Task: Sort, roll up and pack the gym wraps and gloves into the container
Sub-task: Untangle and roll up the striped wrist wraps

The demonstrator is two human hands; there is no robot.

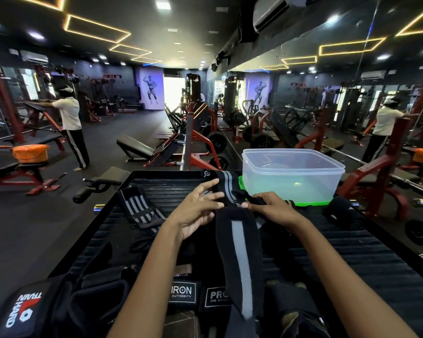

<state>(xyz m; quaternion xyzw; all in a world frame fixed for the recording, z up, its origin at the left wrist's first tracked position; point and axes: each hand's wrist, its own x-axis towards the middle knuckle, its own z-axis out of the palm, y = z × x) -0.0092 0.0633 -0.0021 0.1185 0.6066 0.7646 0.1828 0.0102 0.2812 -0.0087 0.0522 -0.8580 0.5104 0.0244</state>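
Black wrap with a grey centre stripe (238,252): long, flat, running from your lap up to both hands on the ribbed black mat (352,252); your right hand (276,211) pinches its far end, fingers curled; your left hand (198,211) rests against it, fingers spread and straight; clear plastic container (292,176), lidless, stands just beyond on a green lid (310,204); second striped wrap (141,208) lies to the left.

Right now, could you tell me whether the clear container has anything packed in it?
Empty: the clear container is lidless, and nothing shows through its walls.
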